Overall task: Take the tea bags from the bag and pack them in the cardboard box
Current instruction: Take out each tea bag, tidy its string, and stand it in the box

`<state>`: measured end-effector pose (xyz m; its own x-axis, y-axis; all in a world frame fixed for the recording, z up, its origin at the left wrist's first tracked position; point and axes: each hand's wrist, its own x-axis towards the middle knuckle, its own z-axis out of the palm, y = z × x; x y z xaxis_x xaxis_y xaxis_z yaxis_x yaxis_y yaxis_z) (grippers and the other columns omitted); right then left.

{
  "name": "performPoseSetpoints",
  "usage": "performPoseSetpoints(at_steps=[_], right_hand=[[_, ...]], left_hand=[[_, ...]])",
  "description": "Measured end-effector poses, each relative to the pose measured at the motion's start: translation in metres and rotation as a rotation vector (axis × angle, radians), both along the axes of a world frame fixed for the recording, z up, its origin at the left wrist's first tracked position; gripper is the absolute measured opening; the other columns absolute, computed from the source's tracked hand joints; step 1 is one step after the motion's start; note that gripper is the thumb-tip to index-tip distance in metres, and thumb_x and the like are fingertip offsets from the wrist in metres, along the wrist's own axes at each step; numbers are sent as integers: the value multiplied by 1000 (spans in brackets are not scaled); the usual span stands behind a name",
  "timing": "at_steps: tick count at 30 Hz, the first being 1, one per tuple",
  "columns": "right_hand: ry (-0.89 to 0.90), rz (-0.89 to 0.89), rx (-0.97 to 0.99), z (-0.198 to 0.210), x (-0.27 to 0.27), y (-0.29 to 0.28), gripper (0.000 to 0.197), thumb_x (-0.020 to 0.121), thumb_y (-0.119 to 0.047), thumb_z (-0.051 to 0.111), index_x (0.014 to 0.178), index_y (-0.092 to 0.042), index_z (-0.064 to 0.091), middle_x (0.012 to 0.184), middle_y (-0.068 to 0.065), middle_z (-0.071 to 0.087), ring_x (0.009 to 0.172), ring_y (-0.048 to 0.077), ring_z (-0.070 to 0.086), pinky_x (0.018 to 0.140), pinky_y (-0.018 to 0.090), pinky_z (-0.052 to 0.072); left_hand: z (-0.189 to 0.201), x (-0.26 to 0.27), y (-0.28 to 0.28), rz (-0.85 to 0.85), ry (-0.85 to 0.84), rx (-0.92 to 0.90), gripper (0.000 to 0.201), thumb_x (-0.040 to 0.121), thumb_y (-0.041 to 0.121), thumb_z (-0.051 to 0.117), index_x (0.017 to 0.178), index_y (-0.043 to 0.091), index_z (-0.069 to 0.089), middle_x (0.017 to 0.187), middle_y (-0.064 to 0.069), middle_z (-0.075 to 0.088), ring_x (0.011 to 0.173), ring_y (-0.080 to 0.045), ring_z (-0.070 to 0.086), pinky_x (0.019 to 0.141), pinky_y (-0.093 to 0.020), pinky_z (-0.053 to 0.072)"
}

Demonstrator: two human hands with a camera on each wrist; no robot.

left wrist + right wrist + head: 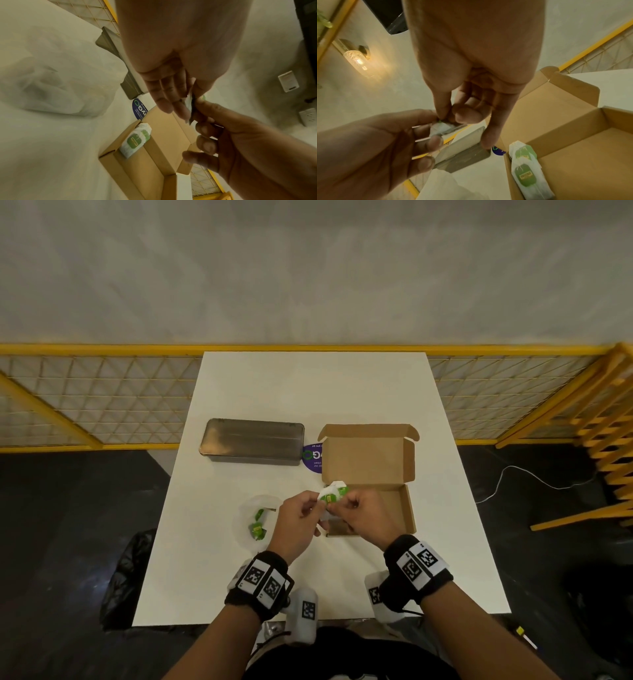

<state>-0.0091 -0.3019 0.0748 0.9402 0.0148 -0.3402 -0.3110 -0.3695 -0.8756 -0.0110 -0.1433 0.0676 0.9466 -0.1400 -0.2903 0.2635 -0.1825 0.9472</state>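
Both hands raised over the white bench [342, 392], just above the near left corner of the open cardboard box [368, 460]. Left hand [297, 520] and right hand [361, 517] pinching one white-and-green tea bag [331, 494] between them, thumbs and fingertips [467, 115] curled onto its edges; seen edge-on in the left wrist view [191, 106]. Inside the box, tea bags already packed [524, 174], standing in a row against its left wall, green labels facing out. Left of the hands, a clear plastic bag [255, 520] lying flat on the bench with more green-labelled tea bags inside [257, 529]. Farther back, a grey metal tin [253, 441] beside the box lid, and a round purple sticker [313, 458] partly hidden between tin and box.
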Motion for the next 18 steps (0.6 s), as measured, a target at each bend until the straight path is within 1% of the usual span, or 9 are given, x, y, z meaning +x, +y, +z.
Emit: performPoseSetpoints(at_steps=[2,3,5,6,7,10,12,16,18], right_hand=[[-7,-7,-51,1,1,-3,18,80,-27,79,71,-25,64,67,-8,60,59,6,52,61,24,44],[-19,-17,-74,3,2,-4,16,78,-27,80,79,-23,65,71,-8,60,62,5,52,61,22,43],[-51,-21,-83,7,5,-9,28,76,-25,82,98,-23,65,78,-9,59,64,2,51,61,17,42],[-57,-9,-67,8,7,-11,33,75,-23,82,104,-23,66,80,-10,58,64,1,51,62,16,42],[-59,21,-62,7,9,-13,34,75,-21,82,106,-23,67,81,-11,59,63,1,50,63,18,43],[-59,135,-149,3,12,-17,18,79,-22,79,95,-15,74,78,-15,62,64,0,51,65,22,42],[-45,141,-167,-1,14,-20,11,81,-22,77,88,-15,74,74,-16,62,64,0,51,64,22,42],[-22,147,-191,-7,18,-22,8,81,-23,77,80,-19,69,73,-12,64,66,8,57,64,30,51],[-18,158,-224,-9,20,-26,9,83,-25,76,79,-23,68,75,-9,65,65,9,58,60,25,48]], left_hand=[[-3,1,-1,0,-9,33,14,97,7,52,97,7,67,76,-13,71,57,-19,64,52,-30,48],[-4,2,-1,-4,-19,55,14,96,7,53,95,9,67,74,-11,70,55,-16,63,52,-28,48],[-4,3,0,-49,-58,113,14,96,9,54,94,12,68,75,-6,71,54,-12,61,52,-23,47],[-4,4,0,-86,-83,140,14,95,9,55,95,12,69,76,-5,71,53,-11,61,53,-23,48],[-5,4,0,-116,-104,157,14,95,10,56,95,12,70,77,-4,71,53,-10,60,54,-23,50],[-6,6,-2,-100,-120,139,14,94,8,57,95,12,71,77,-6,71,53,-10,60,58,-26,52],[-7,7,-5,-97,-122,124,14,93,7,57,96,11,71,78,-7,72,54,-11,61,59,-28,53],[-11,8,-15,-85,-129,161,14,94,11,59,101,12,71,85,-3,73,61,-11,65,59,-20,52],[-13,10,-17,-58,-123,232,16,93,19,62,107,14,68,96,5,71,65,-10,66,61,-16,50]])
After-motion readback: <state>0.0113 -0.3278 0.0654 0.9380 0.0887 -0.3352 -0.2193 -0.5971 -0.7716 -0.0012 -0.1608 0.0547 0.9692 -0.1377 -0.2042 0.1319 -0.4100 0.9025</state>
